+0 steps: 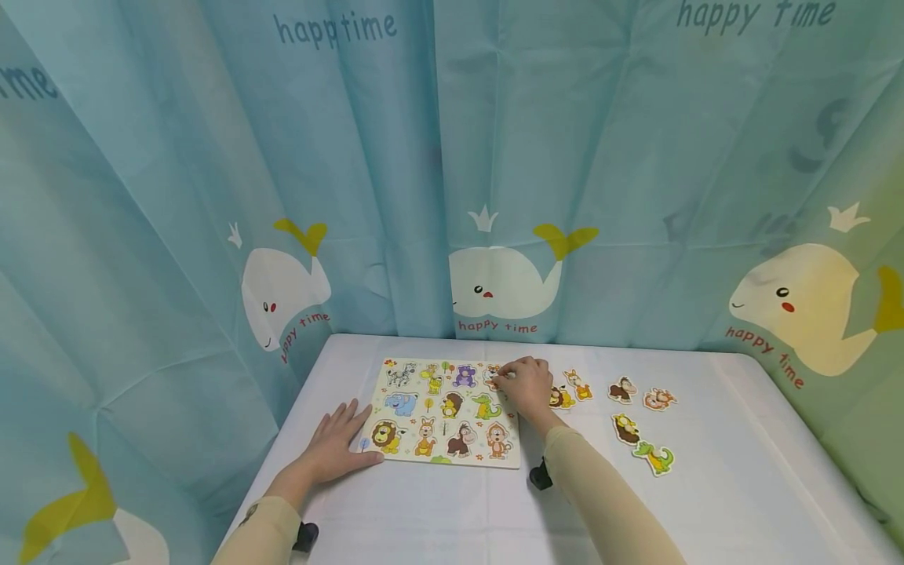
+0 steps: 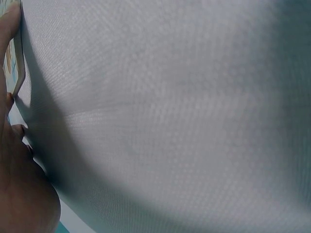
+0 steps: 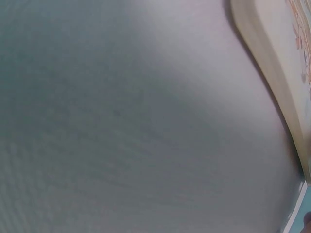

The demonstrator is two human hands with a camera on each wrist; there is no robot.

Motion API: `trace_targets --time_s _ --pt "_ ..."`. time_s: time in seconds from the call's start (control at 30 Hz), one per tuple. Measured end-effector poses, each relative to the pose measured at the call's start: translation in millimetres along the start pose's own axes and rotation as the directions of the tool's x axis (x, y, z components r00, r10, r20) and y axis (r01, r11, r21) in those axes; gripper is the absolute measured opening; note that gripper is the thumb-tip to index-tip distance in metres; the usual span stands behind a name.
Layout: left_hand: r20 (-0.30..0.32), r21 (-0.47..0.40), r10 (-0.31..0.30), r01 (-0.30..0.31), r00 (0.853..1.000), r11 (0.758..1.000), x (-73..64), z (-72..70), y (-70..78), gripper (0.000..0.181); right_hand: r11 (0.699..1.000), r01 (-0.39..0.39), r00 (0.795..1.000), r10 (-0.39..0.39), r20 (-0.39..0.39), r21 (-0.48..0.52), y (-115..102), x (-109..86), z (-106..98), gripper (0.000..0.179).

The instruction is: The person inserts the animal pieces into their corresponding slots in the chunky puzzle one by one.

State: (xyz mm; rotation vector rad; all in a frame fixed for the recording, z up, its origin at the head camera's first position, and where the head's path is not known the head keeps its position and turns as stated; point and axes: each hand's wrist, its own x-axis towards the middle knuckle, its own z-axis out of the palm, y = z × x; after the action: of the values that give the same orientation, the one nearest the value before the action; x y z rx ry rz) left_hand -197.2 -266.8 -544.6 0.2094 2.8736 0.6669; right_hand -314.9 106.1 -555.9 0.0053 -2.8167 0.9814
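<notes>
A pale puzzle board (image 1: 413, 383) with rows of animal pictures lies on the table. My left hand (image 1: 332, 447) rests at its left side with fingers spread, the thumb along the front-left corner; in the left wrist view the thumb (image 2: 8, 24) lies on the board's edge. Over the top right corner, my right hand (image 1: 526, 388) has bent fingers and pinches a small orange-and-white animal puzzle piece (image 1: 490, 375), partly hidden by the fingertips. The right wrist view shows the board's side edge (image 3: 272, 63) close by, but not the fingertips.
Right of the board lie loose puzzle pieces: a lion (image 1: 560, 399) partly behind the right hand, a kangaroo (image 1: 578, 385), a dark ape (image 1: 622, 390), a monkey (image 1: 659, 399), a hedgehog (image 1: 625, 429) and a crocodile (image 1: 655, 458). A blue curtain (image 1: 395, 196) hangs behind the white table (image 1: 734, 486).
</notes>
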Motion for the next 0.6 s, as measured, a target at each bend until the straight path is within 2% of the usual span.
trace_targets --time_s 0.6 --pt "0.009 -0.004 -0.009 0.009 1.000 1.000 0.4 0.9 -1.0 0.106 1.000 -0.003 1.000 0.003 -0.013 0.014 -0.5 0.5 3.0 0.018"
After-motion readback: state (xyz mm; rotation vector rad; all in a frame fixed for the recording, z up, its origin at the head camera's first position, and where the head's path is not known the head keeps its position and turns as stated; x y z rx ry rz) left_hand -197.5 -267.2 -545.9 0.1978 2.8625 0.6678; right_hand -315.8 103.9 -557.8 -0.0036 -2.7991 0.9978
